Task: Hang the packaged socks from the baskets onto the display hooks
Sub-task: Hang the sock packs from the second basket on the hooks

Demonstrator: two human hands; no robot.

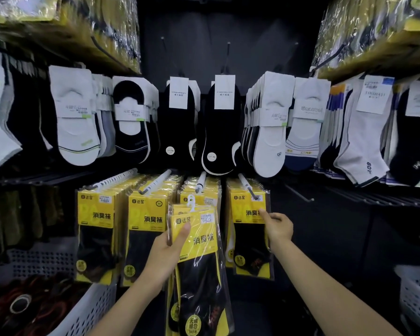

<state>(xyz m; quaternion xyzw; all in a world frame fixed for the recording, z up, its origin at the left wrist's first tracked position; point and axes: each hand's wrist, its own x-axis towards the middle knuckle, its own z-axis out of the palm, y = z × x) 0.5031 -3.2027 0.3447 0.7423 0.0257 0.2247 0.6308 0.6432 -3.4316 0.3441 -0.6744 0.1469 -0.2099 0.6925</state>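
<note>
Hanging looks well underway, with four hooks (246, 187) loaded above the fingers (183, 232), yet the left hand (165, 253) clamps an unhung bundle of sock packs (200, 241) and the right hand (278, 226) touches a hung pack (249, 210), grip unclear.

Shop: packaged socks (74, 115) hung in rows on display hooks (155, 181).

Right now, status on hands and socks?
Left hand grips loose yellow plastic sock packs. Right hand pinches hung yellow pack on rightmost metal hook. Nothing blocking.
</note>
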